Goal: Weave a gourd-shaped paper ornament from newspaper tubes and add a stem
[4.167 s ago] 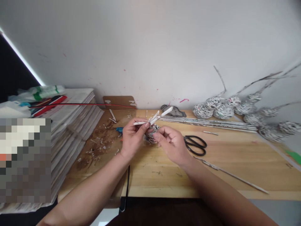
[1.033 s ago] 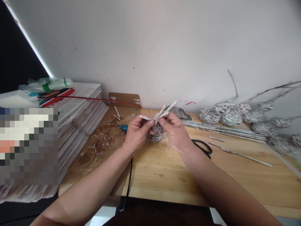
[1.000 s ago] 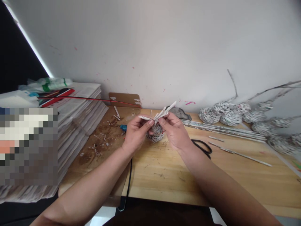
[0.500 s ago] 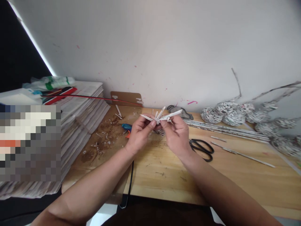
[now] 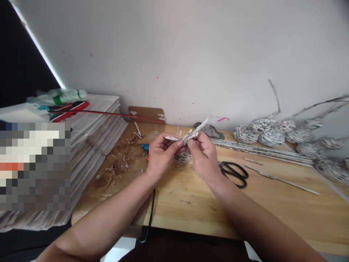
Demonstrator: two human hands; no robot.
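In the head view: pinching white paper strips [image 5: 200, 126] in the left hand [image 5: 161, 155], with a narrow grip near the base of the fan. Pinching the same cluster with an equally narrow grip of the right hand [image 5: 204, 154], just beside. Leaving visible, between and below both hands, part of a woven paper ball [image 5: 183, 157]; cannot tell whether touching the tabletop [image 5: 188, 213]. To the right, with black-handled scissors [image 5: 224, 163] partly behind the right hand and paper rods [image 5: 259, 151] beyond. Leftward, with a newspaper stack [image 5: 105, 125] well apart.
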